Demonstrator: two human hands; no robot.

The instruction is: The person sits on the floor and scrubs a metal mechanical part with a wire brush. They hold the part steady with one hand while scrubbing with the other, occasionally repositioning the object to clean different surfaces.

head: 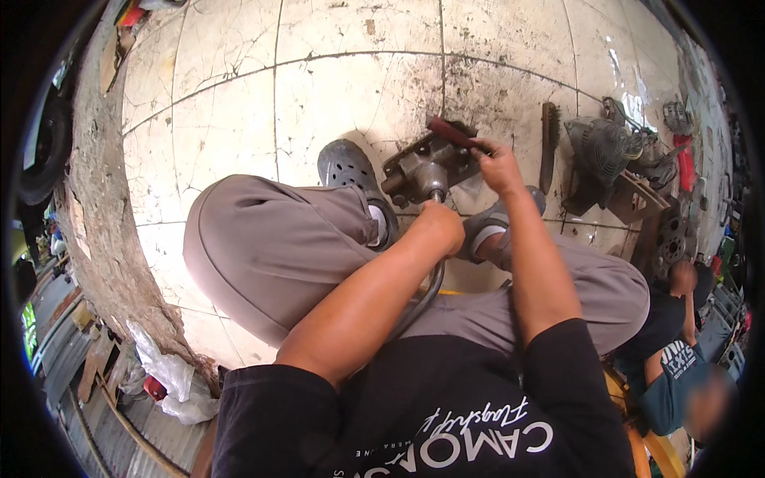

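Note:
My left hand grips a bent metal lever just above a greasy cast metal housing, which looks like a gear-shift cover. The housing rests on the tiled floor between my feet, tilted, with bolt holes along its flange. In my right hand is a reddish-brown bar-shaped tool, held by one end against the far edge of the housing. Its underside is hidden, so I cannot tell whether it has bristles. The lever curves back towards my lap, partly behind my left forearm.
A wire brush lies to the right. Beyond it sit dirty machine parts, a red object and a round metal hub. Two people are at lower right. Left, a worn ledge and plastic bag border the tiles.

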